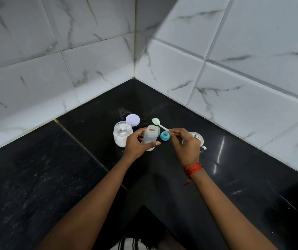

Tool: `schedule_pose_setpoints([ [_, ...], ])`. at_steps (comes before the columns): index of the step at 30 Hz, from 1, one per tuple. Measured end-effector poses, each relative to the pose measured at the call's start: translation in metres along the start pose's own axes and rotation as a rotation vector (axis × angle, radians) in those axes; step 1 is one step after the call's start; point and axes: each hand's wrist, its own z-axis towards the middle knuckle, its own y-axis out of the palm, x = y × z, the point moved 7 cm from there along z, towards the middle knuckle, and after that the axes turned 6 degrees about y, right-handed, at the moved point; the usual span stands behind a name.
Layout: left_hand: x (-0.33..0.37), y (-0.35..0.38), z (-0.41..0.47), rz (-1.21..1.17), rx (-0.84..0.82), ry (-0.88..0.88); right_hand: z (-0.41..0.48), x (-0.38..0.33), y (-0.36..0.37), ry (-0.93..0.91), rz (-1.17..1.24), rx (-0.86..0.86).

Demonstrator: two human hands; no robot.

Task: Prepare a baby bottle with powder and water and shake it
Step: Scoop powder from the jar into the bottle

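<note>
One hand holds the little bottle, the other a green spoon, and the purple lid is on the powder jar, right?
Not quite. The purple lid is off the powder jar and lies on the counter just behind it, as the head view shows. The left hand does hold the bottle and the right hand the green spoon.

Translucent baby bottle (149, 138) open-topped; pale green spoon (160, 125) near its mouth; powder jar (122, 136) uncapped, just beside.

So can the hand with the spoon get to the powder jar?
Probably yes. The jar is open, its lid lying behind it. The bottle in the left hand sits between, so the right hand would have to carry the spoon over it.
</note>
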Motion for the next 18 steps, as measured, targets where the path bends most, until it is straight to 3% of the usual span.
schedule_pose_setpoints([
  [3,0.001,0.000,-0.001,-0.019,0.013,-0.002,-0.004,0.008,0.014,0.022,-0.042,-0.096],
  [7,0.001,-0.002,-0.001,-0.016,0.010,0.000,-0.002,0.009,0.007,0.019,-0.047,-0.009],
  [10,0.000,-0.003,-0.001,-0.004,0.011,0.000,-0.002,0.010,0.012,0.006,-0.180,-0.046],
  [18,0.000,-0.002,-0.003,0.025,-0.015,-0.005,0.001,0.020,0.012,0.064,-0.236,-0.067],
])
